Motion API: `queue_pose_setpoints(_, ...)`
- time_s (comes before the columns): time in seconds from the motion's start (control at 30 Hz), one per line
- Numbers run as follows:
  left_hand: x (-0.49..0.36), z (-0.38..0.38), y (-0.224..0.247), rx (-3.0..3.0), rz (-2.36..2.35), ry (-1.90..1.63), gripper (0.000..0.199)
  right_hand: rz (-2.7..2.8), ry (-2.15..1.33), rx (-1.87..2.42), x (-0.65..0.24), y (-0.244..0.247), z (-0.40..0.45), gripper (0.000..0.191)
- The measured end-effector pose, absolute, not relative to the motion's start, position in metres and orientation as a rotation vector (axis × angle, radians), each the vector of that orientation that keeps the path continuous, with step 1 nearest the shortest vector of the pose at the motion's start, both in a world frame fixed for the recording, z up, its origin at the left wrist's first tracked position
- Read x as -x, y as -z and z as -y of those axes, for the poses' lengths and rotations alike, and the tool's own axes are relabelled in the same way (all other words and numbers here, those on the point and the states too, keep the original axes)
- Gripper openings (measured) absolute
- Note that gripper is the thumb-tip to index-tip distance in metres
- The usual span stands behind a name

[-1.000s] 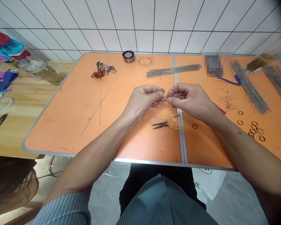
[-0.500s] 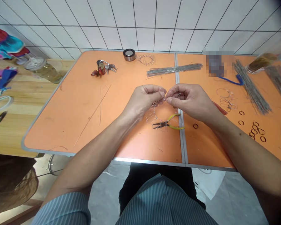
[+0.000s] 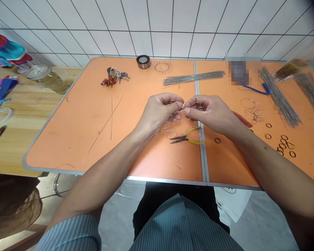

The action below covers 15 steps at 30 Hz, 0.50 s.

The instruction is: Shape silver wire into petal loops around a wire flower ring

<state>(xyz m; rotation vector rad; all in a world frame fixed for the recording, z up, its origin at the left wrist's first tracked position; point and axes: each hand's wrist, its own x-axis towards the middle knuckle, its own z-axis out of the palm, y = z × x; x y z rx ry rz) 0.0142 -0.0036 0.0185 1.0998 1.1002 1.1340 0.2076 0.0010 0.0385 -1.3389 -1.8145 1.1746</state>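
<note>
Thin wire bent into a looped ring point(image 3: 168, 128) hangs between my two hands, above the orange table. My left hand point(image 3: 163, 109) pinches its upper left part between thumb and fingers. Close beside it, my right hand point(image 3: 205, 109) pinches the wire too, with small loops showing among the fingers. Both sets of fingertips nearly touch. Below the ring lie pliers point(image 3: 181, 138) with yellow handles and dark jaws. The exact wire ends at the fingertips are too small to make out.
Behind my hands lie a wire bundle point(image 3: 193, 78), a looped wire ring point(image 3: 161, 67), a tape roll point(image 3: 143, 61) and keys point(image 3: 117, 75). Rightward are more wires point(image 3: 281, 97), dark small rings point(image 3: 282, 144) and a cup point(image 3: 290, 69). Two loose wires point(image 3: 111, 118) lie left.
My fingertips have shifted slightly and the wire ring has turned a little between them. The whole view has moved slightly.
</note>
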Motion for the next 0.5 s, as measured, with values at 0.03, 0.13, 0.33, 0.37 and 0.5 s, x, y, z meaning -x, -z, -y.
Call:
queue_pose_setpoints(0.03,-0.0145,0.0036,-0.0189,-1.101,-1.101,-1.129,0.01,1.806,-1.175,1.35,-0.2069,-0.0385,-0.0012,0.006)
queue_pose_setpoints(0.13,-0.0153,0.0034,-0.02,-1.104,-1.117,-1.116,0.01,1.8,-1.159,1.382,-0.2055,-0.0371,-0.0023,0.011)
queue_pose_setpoints(0.33,-0.0154,0.0037,-0.0191,-1.128,-1.105,-1.094,0.009,1.79,-1.175,1.395,-0.204,-0.0386,-0.0007,0.009)
queue_pose_setpoints(0.37,-0.0153,0.004,-0.019,-1.132,-1.098,-1.092,0.009,1.787,-1.184,1.4,-0.2036,-0.0399,0.0002,0.01)
queue_pose_setpoints(0.5,-0.0156,0.0052,-0.0194,-1.13,-1.103,-1.097,0.012,1.792,-1.198,1.41,-0.2032,-0.0436,0.0021,0.014)
